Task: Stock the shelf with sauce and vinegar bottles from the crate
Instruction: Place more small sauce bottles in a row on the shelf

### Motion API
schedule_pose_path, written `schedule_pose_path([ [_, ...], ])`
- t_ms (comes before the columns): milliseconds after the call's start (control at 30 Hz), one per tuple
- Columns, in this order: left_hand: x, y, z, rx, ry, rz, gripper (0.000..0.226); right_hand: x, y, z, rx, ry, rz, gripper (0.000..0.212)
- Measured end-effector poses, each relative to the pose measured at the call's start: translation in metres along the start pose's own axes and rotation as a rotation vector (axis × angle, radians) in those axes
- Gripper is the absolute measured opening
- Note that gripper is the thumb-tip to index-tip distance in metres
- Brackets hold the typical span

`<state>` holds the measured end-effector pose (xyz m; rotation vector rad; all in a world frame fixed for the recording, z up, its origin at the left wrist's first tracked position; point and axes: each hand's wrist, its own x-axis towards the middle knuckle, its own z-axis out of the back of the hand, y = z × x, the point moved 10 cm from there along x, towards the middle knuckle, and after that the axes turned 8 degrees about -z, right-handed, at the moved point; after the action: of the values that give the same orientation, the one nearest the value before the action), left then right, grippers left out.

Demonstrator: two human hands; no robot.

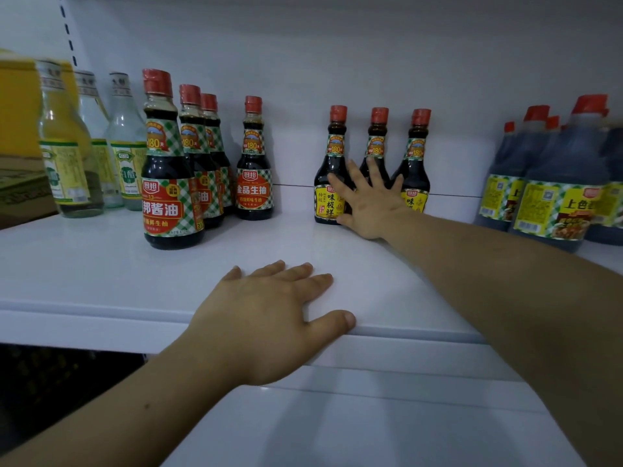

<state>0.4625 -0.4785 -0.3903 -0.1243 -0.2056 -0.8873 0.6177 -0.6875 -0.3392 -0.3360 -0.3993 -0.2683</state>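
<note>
Nearest, the left hand (266, 318) lies flat and open on the front edge of the white shelf (101, 264), holding nothing. The shelf carries big dark jugs (553, 183) at the right, red-label soy bottles (170, 183) and clear vinegar bottles (124, 153) at the left, and three yellow-label sauce bottles (328, 183) at the back, where the right hand (367, 203) presses spread, straight fingers against the middle one. With bare gaps between groups and no crate in view, stocking looks partly done.
</note>
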Motion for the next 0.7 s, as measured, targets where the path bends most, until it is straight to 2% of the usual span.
schedule_pose_path([
  [200,0.003,0.002,0.0,-0.028,0.015,0.005,0.097,-0.026,-0.02,0.026,0.167,0.022,-0.049,0.08],
  [300,0.005,0.002,-0.001,-0.03,0.024,-0.004,0.089,-0.057,-0.025,0.038,0.248,0.036,-0.107,0.078],
  [500,-0.005,-0.005,0.021,-0.128,-0.128,-0.048,0.066,-0.131,-0.014,0.056,0.402,0.198,-0.221,0.081],
  [600,-0.036,-0.004,0.033,-0.15,-0.202,-0.08,0.067,-0.163,0.007,0.078,0.409,0.194,-0.206,0.082],
  [700,-0.092,0.023,0.041,-0.146,-0.241,-0.035,0.069,-0.189,0.039,0.107,0.429,0.162,-0.161,0.079],
])
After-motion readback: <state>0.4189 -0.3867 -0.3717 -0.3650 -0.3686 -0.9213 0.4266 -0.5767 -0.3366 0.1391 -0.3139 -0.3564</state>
